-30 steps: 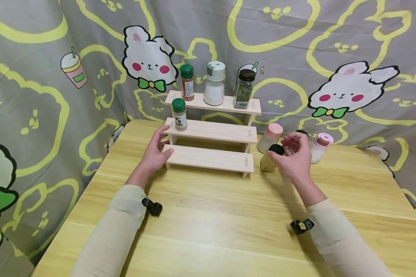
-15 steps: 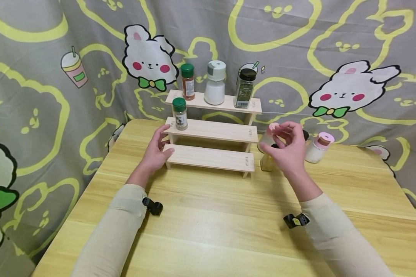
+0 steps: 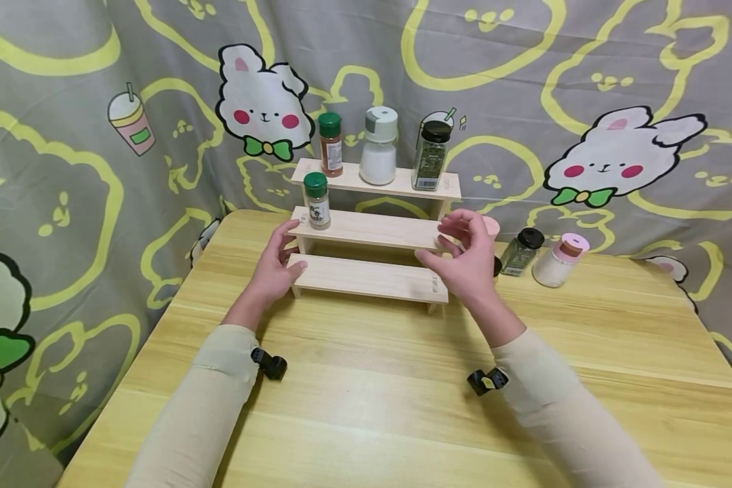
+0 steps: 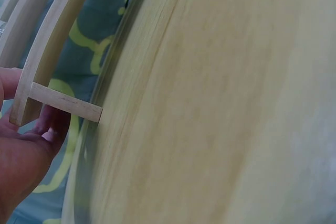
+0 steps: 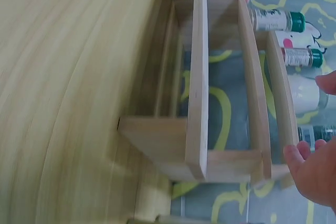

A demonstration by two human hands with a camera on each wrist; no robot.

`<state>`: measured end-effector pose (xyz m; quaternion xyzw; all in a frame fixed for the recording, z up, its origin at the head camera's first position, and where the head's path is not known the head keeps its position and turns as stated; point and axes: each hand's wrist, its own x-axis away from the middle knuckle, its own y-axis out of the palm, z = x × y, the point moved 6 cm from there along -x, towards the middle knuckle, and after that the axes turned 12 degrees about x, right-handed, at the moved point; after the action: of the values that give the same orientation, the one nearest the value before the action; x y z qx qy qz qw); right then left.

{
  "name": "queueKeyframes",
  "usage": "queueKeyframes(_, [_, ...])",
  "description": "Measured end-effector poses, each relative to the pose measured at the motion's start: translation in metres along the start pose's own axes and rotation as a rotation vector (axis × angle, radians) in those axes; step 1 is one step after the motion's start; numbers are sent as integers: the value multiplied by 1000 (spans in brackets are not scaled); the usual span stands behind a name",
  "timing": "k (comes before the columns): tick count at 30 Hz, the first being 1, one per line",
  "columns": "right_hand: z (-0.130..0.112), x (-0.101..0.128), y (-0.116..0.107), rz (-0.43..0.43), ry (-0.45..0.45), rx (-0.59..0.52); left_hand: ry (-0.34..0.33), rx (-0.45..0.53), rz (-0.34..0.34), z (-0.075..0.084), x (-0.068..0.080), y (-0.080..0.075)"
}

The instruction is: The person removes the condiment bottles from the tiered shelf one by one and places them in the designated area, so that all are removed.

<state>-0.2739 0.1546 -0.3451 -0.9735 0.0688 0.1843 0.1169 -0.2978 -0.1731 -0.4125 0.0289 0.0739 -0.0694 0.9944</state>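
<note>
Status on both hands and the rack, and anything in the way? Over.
Left hand gripping left end of rack. Right hand by right end, no jar in it, contact unclear. Rack upright, four jars aboard. More jars crowd right side.

My right hand [image 3: 471, 268] hides the body of the pink-capped shaker [image 3: 491, 226] and all but a sliver of a black lid [image 3: 497, 265]; I can't tell whether it touches the wooden rack [image 3: 372, 276]. The bottom edge crops my sleeves [image 3: 189, 413]. The red spice bottle [image 3: 332, 157] has print too small to read.
</note>
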Motion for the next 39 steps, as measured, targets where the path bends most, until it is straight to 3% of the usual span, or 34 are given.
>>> queueKeyframes(7, [-23, 1, 21, -26, -16, -24, -8, -12, 3, -1, 0, 1])
queueKeyframes(15, [-3, -11, 42, -19, -32, -46, -11, -9, 7, 0, -1, 1])
queueKeyframes(26, [-3, -18, 69, -28, -49, -47, -11, -17, 4, 0, -1, 2])
queueKeyframes(33, [-6, -22, 85, -38, -37, -59, 20, -7, 15, -28, -11, -9])
queueKeyframes(39, [-8, -26, 102, -52, -25, -55, 30, -10, 24, -27, -11, -11])
